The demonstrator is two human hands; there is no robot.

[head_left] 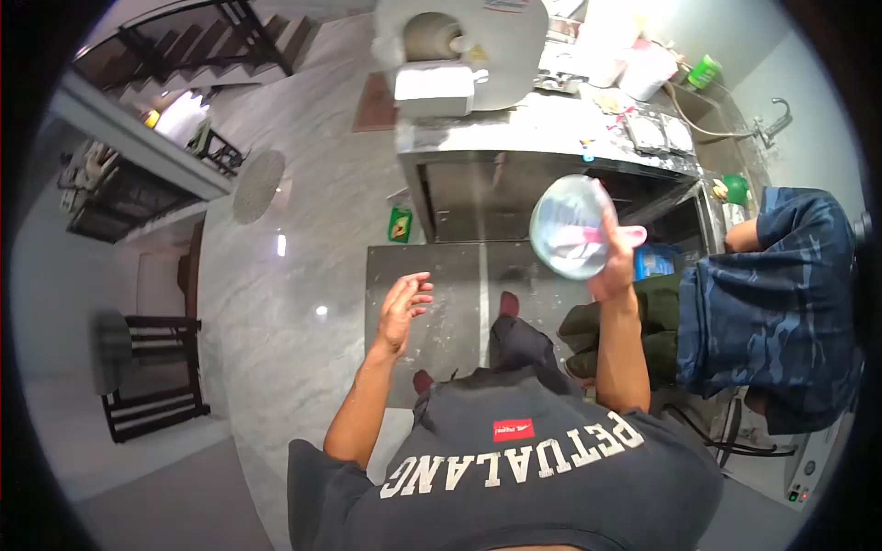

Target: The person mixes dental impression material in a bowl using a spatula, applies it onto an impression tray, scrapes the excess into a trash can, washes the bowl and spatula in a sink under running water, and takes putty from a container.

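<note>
My right hand (616, 262) grips a clear round bowl (562, 207) by its right side, in front of the steel table. Inside the bowl lies a utensil with a pink handle (634, 236), which sticks out past my fingers; its other end is too blurred to name. My left hand (401, 308) hangs in the air over the dark floor mat, holding nothing, with its fingers stretched and slightly apart.
A large white machine (514, 55) with a round opening stands on the floury steel table (514, 133). Another person in a blue patterned shirt (767, 303) stands close on my right, near a tap (779, 115). A green package (400, 224) sits on the floor.
</note>
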